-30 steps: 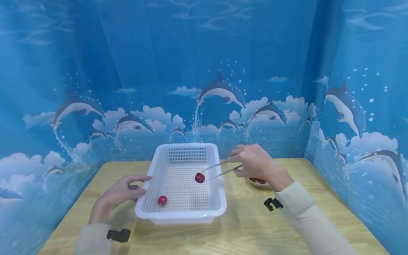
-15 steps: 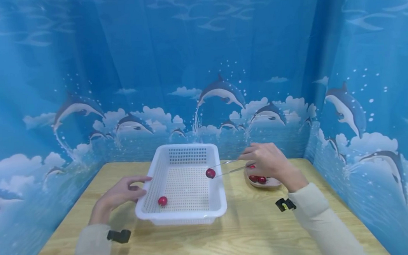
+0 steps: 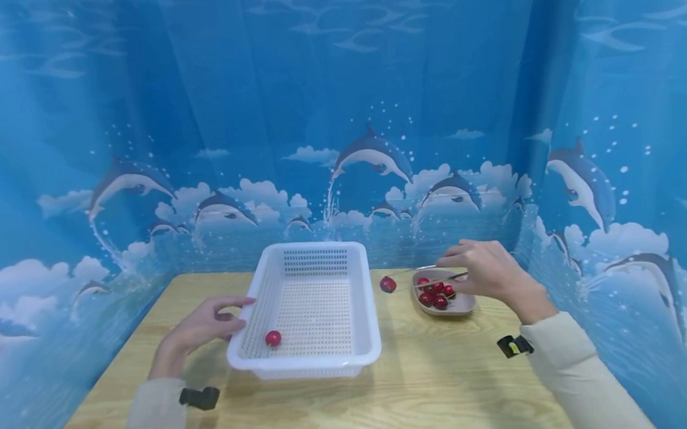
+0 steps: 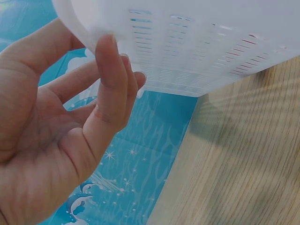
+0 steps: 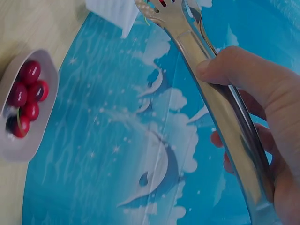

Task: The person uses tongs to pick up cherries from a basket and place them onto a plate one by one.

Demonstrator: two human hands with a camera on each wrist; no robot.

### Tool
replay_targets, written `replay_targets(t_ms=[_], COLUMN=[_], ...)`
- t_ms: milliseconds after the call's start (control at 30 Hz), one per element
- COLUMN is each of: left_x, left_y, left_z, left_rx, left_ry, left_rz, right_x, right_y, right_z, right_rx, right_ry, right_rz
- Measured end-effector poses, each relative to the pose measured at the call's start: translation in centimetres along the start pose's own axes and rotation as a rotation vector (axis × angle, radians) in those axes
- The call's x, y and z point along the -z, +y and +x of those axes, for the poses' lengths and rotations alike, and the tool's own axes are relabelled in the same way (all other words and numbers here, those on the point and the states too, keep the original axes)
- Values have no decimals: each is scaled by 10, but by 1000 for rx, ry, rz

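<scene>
In the head view my left hand (image 3: 207,322) grips the left rim of a white perforated plastic basket (image 3: 305,361). One red cherry (image 3: 273,338) lies in the basket's front left corner. The left wrist view has the curled fingers (image 4: 110,79) at the basket's slotted wall. My right hand (image 3: 495,276) holds metal tongs (image 5: 213,101), thumb on one arm and fingers around the other. Between the tongs' tips is a cherry (image 3: 388,284), just right of the basket. Below the tongs sits a small pale bowl (image 3: 461,306) with several cherries (image 3: 439,302) in it.
Everything stands on a light wooden table (image 3: 332,412). A blue curtain (image 3: 337,110) printed with dolphins and clouds closes off the back and both sides. A black wrist camera is strapped on each arm.
My right hand has moved right, carrying the cherry in the tongs from over the basket, past its right rim, towards the bowl. More of the bowl's cherries show. The left hand stays put.
</scene>
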State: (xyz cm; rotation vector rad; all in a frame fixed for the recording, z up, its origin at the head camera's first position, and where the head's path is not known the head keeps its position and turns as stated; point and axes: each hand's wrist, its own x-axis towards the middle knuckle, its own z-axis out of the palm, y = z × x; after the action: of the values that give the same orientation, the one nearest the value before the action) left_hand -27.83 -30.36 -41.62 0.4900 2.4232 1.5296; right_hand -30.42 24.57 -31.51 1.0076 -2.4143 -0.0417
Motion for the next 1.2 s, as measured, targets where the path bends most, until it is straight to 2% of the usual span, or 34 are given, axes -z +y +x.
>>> replay_targets(t_ms=[500, 1200], left_x=[0, -2], left_y=[1, 2], left_z=[0, 0], left_rx=[11, 20], left_ry=[10, 15], left_rz=[5, 4], right_x=[8, -10], right_y=[29, 70], right_z=[-32, -64], right_rx=[-97, -198], right_ry=[-112, -260], right_rz=[-63, -54])
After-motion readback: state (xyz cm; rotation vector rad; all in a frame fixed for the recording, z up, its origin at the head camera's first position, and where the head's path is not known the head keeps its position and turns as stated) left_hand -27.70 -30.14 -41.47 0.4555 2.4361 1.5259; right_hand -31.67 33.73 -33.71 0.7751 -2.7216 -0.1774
